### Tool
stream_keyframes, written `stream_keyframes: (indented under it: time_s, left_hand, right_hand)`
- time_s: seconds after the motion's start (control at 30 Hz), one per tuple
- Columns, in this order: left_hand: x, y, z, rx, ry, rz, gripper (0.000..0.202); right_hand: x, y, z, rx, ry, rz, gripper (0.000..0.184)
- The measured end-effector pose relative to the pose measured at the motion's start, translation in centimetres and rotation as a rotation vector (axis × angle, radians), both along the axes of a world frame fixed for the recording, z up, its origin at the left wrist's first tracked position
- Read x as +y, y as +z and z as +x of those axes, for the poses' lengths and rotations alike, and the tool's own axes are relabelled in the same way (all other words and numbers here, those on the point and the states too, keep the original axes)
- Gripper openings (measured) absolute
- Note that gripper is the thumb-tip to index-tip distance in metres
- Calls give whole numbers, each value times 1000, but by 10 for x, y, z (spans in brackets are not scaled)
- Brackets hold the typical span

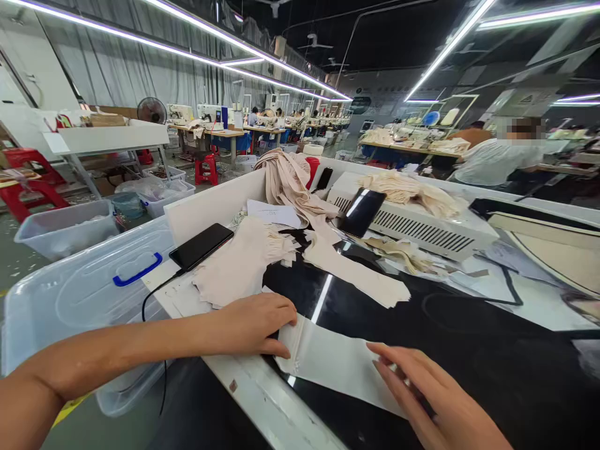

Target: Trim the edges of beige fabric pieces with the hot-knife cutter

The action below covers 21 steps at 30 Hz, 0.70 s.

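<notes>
A pale fabric strip (342, 362) lies across the glossy black work surface (450, 350), its left end folded over in a narrow band. My left hand (262, 325) grips this folded end, fingers curled on the upper side and thumb near the lower edge. Over the strip's right part hovers or rests my right hand (426, 390); its fingers are stretched and slightly apart, and contact with the cloth is unclear. Beyond my left hand is a stack of cream fabric pieces (239, 262). Another cream piece (356, 272) lies farther back on the black surface.
A cabled phone (201, 245) lies at the left edge, above a lidded plastic bin (94, 300). Behind are draped cream cloth (288, 181), a dark tablet-like device (362, 212) and a vented white box (417, 219). A person (501, 156) sits at the back right.
</notes>
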<state>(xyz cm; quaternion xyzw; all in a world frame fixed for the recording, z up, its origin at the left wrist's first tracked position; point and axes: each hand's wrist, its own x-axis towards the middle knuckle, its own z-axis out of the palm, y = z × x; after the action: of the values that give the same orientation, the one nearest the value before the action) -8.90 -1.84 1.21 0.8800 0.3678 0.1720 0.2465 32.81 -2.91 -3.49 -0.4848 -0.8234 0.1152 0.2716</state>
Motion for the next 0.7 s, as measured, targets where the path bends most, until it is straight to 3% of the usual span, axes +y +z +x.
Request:
stream_keyframes:
  time_s: [0.1,0.2,0.33,0.43,0.53,0.63,0.7]
  left_hand:
    - [9,7,0,-25,14,-18,40]
    - [19,8,6,-1,69,-48,30]
    - [26,3,13,28,118,-81,20]
    - [27,5,14,17,150,-117,18]
    - [29,17,12,5,206,-216,16]
    - [41,35,10,-113,250,-349,19]
    - [57,46,10,-199,265,-379,21]
  right_hand:
    - [16,-3,-17,-72,-2,148,51]
    - [29,-25,-33,-128,-62,253,50]
    - [35,-44,-48,-110,-64,218,40]
    - [34,-29,-55,-35,-3,137,36]
    - [31,-6,-61,34,38,-6,44]
    - [30,9,-67,132,-20,-143,48]
    - [36,13,-68,193,-91,-154,46]
